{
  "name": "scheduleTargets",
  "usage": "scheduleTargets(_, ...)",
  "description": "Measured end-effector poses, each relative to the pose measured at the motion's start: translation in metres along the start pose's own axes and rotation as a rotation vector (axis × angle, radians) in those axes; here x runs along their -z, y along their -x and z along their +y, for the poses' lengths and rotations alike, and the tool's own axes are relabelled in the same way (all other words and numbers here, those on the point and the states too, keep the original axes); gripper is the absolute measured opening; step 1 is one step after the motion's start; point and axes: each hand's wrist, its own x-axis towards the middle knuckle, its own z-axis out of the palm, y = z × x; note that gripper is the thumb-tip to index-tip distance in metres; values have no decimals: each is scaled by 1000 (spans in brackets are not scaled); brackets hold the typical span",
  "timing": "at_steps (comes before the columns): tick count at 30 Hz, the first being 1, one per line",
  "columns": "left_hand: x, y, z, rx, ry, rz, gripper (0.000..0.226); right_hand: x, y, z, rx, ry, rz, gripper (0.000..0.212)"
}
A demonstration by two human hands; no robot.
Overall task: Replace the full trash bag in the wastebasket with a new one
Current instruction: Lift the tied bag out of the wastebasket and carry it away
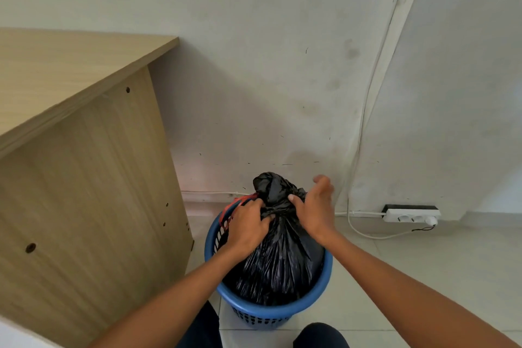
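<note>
A full black trash bag stands in a blue plastic wastebasket on the tiled floor against the wall. Its top is gathered into a narrow neck with a bunched tuft above. My left hand grips the bag on the left side of the neck, fingers curled into the plastic. A red drawstring loops out just behind that hand. My right hand lies against the right side of the neck; its thumb touches the plastic and its blurred fingers are stretched out past the bag.
A light wooden desk stands close on the left, its side panel nearly touching the wastebasket. A white power strip lies on the floor by the wall at the right, with a white cable curving across the tiles. My knees show at the bottom edge.
</note>
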Motion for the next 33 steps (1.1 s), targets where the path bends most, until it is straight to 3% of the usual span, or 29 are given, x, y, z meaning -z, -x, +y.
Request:
scheduleTargets(1, 2, -1, -1, 6, -3, 0, 21, 0, 9, 0, 206, 135, 49, 52)
scheduleTargets(3, 8, -4, 1, -2, 0, -19, 18, -5, 23, 5, 511, 323, -71, 59)
scheduleTargets(4, 11, -5, 3, 5, 14, -39, 14, -8, 29, 8, 531, 350, -229, 68)
scheduleTargets(6, 15, -5, 5, 26, 35, -66, 8, -13, 34, 9, 382, 317, -541, 99)
scheduleTargets(7, 16, -4, 5, 28, 46, -72, 8, -17, 32, 10, 342, 334, -603, 116)
scheduleTargets(8, 16, -3, 5, 18, 68, -79, 9, -21, 29, 9, 340, 392, -599, 128)
scheduleTargets(10, 18, -1, 5, -21, 119, -118, 13, -25, 24, 1, 346, 536, -499, 134)
scheduleTargets(13, 24, 3, 4, -117, 94, -170, 15, -33, 8, -5, 307, 702, -423, 101)
scheduleTargets(17, 27, 11, -9, -185, 113, -239, 18, -36, -4, 4, 254, 596, -612, 67)
scheduleTargets(20, 28, 12, -19, -221, 24, -55, 24, -32, 1, 9, 389, 641, -565, 31)
scheduleTargets(22, 28, 7, -28, -188, -75, 25, 40, -29, 5, 12, 410, 654, -548, 25)
scheduleTargets(26, 14, 5, -58, -11, -175, -344, 71, -18, 10, 24, 359, 581, -563, 21)
scheduleTargets(28, 5, 16, -67, -32, -238, -413, 73, -11, 14, 30, 329, 549, -572, 20)
scheduleTargets(31, -3, 27, -68, -105, -381, -175, 69, -6, 20, 36, 340, 618, -553, 19)
scheduleTargets(33, -6, 33, -66, -56, -400, -68, 67, -5, 21, 36, 341, 638, -523, 19)
